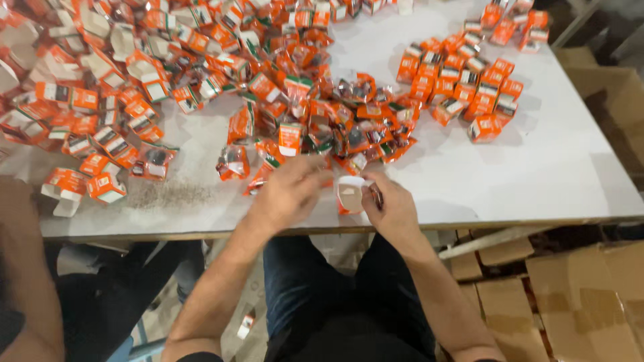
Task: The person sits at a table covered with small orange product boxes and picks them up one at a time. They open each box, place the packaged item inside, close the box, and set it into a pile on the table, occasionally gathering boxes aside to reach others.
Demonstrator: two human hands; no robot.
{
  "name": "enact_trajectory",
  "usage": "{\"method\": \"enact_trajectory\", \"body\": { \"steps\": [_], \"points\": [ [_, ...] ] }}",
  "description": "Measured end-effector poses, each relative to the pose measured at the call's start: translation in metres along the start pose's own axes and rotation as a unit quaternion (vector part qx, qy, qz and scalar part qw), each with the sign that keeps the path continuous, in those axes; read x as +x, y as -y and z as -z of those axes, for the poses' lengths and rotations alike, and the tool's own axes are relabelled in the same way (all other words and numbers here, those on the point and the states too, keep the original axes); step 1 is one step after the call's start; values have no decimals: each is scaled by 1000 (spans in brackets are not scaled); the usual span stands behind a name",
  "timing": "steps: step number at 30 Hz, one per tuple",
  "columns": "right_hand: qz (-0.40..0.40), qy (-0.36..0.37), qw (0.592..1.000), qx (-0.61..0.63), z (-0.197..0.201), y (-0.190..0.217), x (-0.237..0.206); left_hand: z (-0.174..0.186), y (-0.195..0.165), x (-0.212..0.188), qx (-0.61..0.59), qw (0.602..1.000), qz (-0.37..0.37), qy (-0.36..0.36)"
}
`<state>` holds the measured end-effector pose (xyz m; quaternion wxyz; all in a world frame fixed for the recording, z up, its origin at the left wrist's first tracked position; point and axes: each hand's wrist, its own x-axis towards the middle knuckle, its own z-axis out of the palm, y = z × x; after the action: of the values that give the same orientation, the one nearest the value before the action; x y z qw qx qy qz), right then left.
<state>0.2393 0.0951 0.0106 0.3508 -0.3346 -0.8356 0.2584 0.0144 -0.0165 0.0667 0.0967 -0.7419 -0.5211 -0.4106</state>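
— What are the hands doing at the near edge?

— The right hand (394, 209) has its fingers closed round a small open orange box (350, 194), its white inside facing up, and pinches something small and dark at the box's mouth; what it is, I cannot tell. The box sits just above the near edge of the white tabletop (537, 167).

— And the other one?

— The left hand (290, 193) is blurred, fingers loosely curled and pointing toward the box, just beside it. Whether it grips anything I cannot tell.

— What lies around them?

— Right beyond the fingers is a heap of clear sachets (349, 121) with orange print and dark contents. Farther right, a tidy cluster of closed orange boxes (463, 87) stands well apart from the hands, with a few more boxes (513, 27) at the far corner. To the left, a wide scatter of opened, flattened orange-and-white cartons (114, 67) covers the tabletop.

— Anything off the tabletop?

— Brown cardboard boxes (570, 302) on the floor at the right, and another person's arm (23, 268) at the left edge.
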Motion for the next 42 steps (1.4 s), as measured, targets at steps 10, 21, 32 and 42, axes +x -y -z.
{"method": "enact_trajectory", "body": {
  "steps": [10, 21, 32, 42],
  "points": [
    [-16, 68, 995, 78, 4, 7, -3, -23, -23, -38, 122, 988, -100, 0],
    [-68, 76, 987, 127, 8, 2, -2, -53, -28, -49, 56, 998, 4, -13],
    [-24, 72, 997, 27, 3, 3, 5, -76, -18, -28, -123, 974, 185, 37],
    [64, -20, 981, 181, 24, 7, -32, -77, -19, -36, -202, 963, 177, -8]
  ]
}}
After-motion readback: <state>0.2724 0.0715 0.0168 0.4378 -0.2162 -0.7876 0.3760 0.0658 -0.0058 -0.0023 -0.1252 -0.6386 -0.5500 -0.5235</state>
